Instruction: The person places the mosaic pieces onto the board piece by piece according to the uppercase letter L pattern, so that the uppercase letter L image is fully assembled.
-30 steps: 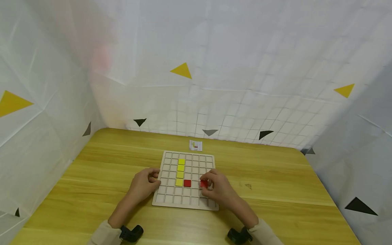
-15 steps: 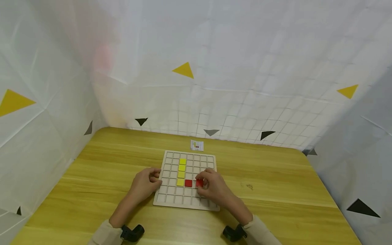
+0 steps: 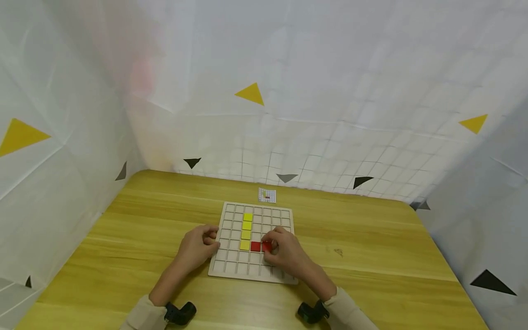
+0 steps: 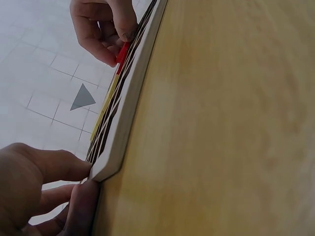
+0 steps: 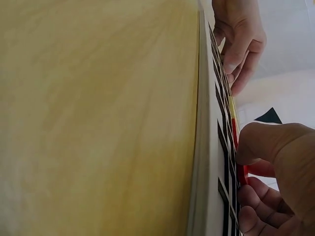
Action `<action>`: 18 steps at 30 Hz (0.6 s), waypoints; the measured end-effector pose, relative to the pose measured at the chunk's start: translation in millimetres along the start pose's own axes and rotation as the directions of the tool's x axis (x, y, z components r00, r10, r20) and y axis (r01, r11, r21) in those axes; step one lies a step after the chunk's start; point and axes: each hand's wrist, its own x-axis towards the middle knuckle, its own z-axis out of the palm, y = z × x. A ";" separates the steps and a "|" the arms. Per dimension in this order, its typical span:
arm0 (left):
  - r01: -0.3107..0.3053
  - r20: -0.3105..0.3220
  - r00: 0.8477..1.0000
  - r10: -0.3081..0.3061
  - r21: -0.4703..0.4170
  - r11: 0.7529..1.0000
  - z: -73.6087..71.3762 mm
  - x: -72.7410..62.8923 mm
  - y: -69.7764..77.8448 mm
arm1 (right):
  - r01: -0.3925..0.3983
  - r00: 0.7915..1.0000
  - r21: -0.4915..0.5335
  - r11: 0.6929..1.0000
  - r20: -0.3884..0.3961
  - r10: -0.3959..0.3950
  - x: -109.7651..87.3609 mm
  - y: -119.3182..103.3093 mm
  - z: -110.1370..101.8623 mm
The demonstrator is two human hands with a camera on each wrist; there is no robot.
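A pale wooden grid board (image 3: 231, 266) lies on the table, with a column of yellow square tiles (image 3: 245, 234) set in its cells. Beside the lowest yellow one, on its right, sits a red square tile (image 3: 255, 246). My right hand (image 3: 288, 251) pinches a second red tile (image 3: 266, 246) between thumb and fingers, just right of the placed one. In the right wrist view this held tile (image 5: 242, 174) is low at the board surface and partly hidden by the fingers. My left hand (image 3: 199, 245) grips the board's left edge with thumb and curled fingers.
A small printed card (image 3: 267, 195) with a grid pattern lies behind the board. The wooden table (image 3: 371, 256) reaches out on both sides. White sheets with coloured triangles (image 3: 250, 94) enclose the back and sides.
My right hand has carried the held red tile leftward over the board, close to the placed red tile. The left hand keeps its place at the board's edge.
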 end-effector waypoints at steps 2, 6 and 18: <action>0.003 -0.001 1.000 -0.003 0.000 1.000 -0.3 -0.2 0.0 | -0.001 1.000 -0.002 1.000 0.001 0.001 -0.1 0.1 0.9; 0.001 -0.001 1.000 -0.001 0.003 1.000 -1.0 0.0 0.0 | -0.003 1.000 -0.006 1.000 0.003 0.003 0.4 -0.3 1.9; -0.002 -0.004 1.000 0.002 0.012 1.000 -1.8 0.4 -1.3 | 0.009 1.000 0.000 1.000 0.009 -0.009 1.5 0.6 2.8</action>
